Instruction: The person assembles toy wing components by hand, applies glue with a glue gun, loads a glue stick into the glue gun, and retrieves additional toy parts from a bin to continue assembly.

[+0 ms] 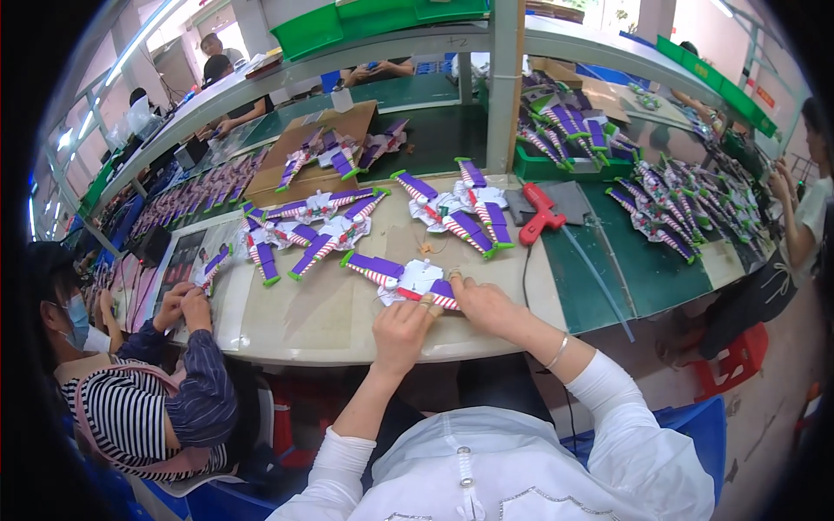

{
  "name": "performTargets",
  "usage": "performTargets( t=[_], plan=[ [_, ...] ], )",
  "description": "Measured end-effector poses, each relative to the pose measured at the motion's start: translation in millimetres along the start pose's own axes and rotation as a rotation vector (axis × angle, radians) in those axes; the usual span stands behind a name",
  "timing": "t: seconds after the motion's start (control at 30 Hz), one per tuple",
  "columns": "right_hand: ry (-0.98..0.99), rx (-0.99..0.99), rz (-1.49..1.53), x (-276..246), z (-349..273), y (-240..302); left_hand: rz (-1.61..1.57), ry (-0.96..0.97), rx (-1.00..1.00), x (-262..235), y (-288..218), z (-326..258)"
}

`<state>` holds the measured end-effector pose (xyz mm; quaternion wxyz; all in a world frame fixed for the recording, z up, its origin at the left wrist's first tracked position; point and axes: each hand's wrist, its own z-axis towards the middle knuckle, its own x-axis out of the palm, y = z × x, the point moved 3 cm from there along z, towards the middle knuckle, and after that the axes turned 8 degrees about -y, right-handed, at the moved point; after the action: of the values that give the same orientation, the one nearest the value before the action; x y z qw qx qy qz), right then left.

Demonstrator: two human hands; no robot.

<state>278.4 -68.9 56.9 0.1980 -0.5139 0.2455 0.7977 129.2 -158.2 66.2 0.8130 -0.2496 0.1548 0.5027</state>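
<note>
A toy wing assembly (421,276), with a white centre, purple panels, red-and-white stripes and green tips, lies at the near edge of the worktable. My left hand (405,332) pinches its near side, by a red strip. The fingers of my right hand (483,306) are closed on its right wing, covering much of that end. Just beyond it, several similar wing assemblies (456,208) are spread on the table, with more (314,227) to the left. A red hot glue gun (540,215) rests to the right of them, a long pale glue stick (599,285) trailing from it.
A grey post (504,95) and a shelf with green bins (365,24) rise at the back. More wings fill a green tray (578,167) and pile up (673,208) on the right. A co-worker (139,382) sits at my left; another person (795,208) stands at far right.
</note>
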Motion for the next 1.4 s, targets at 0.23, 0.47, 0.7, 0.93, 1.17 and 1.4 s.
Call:
performTargets(
  t=[0.23, 0.47, 0.7, 0.93, 1.17, 1.4],
  plan=[
    [-0.263, -0.243, -0.152, -22, 2, 11, -0.382, 0.056, -0.501, -2, 29, -9],
    [0.025, -0.167, 0.657, -21, 11, 29, -0.053, 0.101, -0.175, -46, 1, -33],
    [0.053, 0.289, 1.308, 14, 8, 14, -0.052, 0.075, -0.279, -47, 13, -47],
    [-0.219, 0.208, 0.708, 9, 4, 36, -0.663, 0.072, -0.746, -26, 3, -32],
    [-0.331, 0.059, 0.795, -4, 3, 39, -0.861, 0.020, -0.933, 0, 12, -41],
    [-0.031, 0.152, 1.032, 6, 18, 19, -0.760, 0.140, -0.922, -3, 15, -41]
  ],
)
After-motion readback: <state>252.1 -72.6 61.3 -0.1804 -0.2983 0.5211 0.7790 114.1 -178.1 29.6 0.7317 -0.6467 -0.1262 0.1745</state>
